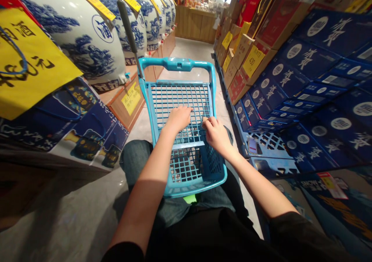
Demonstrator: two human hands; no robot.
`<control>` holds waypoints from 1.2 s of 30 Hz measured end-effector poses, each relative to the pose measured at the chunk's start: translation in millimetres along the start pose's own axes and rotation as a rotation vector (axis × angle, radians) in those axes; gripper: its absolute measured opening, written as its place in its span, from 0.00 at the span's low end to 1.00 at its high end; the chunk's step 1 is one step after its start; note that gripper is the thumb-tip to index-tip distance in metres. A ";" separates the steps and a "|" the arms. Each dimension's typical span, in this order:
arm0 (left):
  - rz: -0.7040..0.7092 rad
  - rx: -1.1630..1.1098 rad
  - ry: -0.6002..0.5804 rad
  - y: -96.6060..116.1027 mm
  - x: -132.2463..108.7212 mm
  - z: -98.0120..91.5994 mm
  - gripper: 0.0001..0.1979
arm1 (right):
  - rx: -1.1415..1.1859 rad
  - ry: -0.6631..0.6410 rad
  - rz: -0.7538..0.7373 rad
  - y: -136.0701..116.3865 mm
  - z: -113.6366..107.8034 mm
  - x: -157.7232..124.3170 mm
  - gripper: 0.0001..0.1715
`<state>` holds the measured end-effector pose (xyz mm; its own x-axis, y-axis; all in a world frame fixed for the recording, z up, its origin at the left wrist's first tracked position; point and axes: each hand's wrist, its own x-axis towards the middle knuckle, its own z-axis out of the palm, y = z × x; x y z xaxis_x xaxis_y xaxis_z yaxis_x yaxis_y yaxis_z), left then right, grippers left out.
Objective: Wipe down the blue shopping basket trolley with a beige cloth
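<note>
A light-blue plastic shopping basket [225, 173] with a long handle frame stands between my knees, its mesh side facing up. Over the middle of its grid panel [168, 99] lies my left hand [179, 118], fingers curled down; what they hold, if anything, is hidden. At the panel's right edge, near the basket's right side, is my right hand [215, 134]. Its fingers are bent and pressed together, and I cannot make out what is in them. The basket's lower part shows more mesh and a dark inside.
Large blue-and-white jars [84, 33] with yellow tags line the left, above gift boxes [87, 126]. At right, dark-blue cartons [302, 56] are stacked beside a light-blue pallet [264, 165] bearing a phone [252, 145]. Brown boxes [242, 50] flank the tiled aisle [194, 49].
</note>
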<state>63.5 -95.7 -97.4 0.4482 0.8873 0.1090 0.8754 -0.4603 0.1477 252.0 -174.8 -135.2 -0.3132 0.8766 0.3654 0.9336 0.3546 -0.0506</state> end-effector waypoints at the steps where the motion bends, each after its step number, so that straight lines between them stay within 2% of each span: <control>1: -0.004 0.005 -0.003 0.4 -0.1 -0.3 0.24 | 0.007 -0.010 -0.028 -1.1 -1.7 -8.2 0.21; 4: -0.011 0.018 -0.008 1.2 -0.1 -0.5 0.24 | 0.042 -0.027 -0.081 -0.4 -4.0 -20.0 0.22; 7: -0.011 0.026 -0.002 1.4 -0.1 0.0 0.24 | 0.063 -0.003 -0.071 4.8 0.4 -10.3 0.23; 10: -0.011 0.033 0.001 1.4 -0.7 0.4 0.24 | 0.072 0.062 -0.038 13.8 10.0 16.7 0.23; 14: -0.009 0.029 -0.006 0.7 -1.6 -0.3 0.24 | 0.137 0.164 -0.004 31.5 22.8 68.4 0.23; 17: -0.004 0.013 0.007 -0.6 -1.7 -0.9 0.25 | 0.170 0.167 0.047 44.1 28.6 105.5 0.21; 20: -0.004 -0.003 0.010 -2.2 -1.1 -1.0 0.24 | 0.182 0.170 0.082 48.1 30.5 123.7 0.18; 23: -0.003 -0.016 0.007 -3.2 0.2 0.0 0.24 | 0.196 0.166 0.064 40.5 28.8 112.5 0.19; 26: 0.000 -0.021 0.012 -3.4 1.6 1.5 0.24 | 0.213 0.128 0.012 26.3 25.0 80.3 0.22; 31: 0.001 -0.010 0.016 -2.7 1.9 3.2 0.24 | 0.191 0.080 -0.065 6.5 15.8 31.6 0.23; 36: -0.010 -0.006 0.024 -1.2 0.2 2.7 0.24 | 0.201 0.020 -0.129 -0.5 4.2 8.0 0.23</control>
<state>63.0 -94.9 -100.2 0.4353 0.8907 0.1311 0.8784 -0.4521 0.1548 248.3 -166.7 -136.1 -0.4219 0.8142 0.3988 0.8323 0.5223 -0.1857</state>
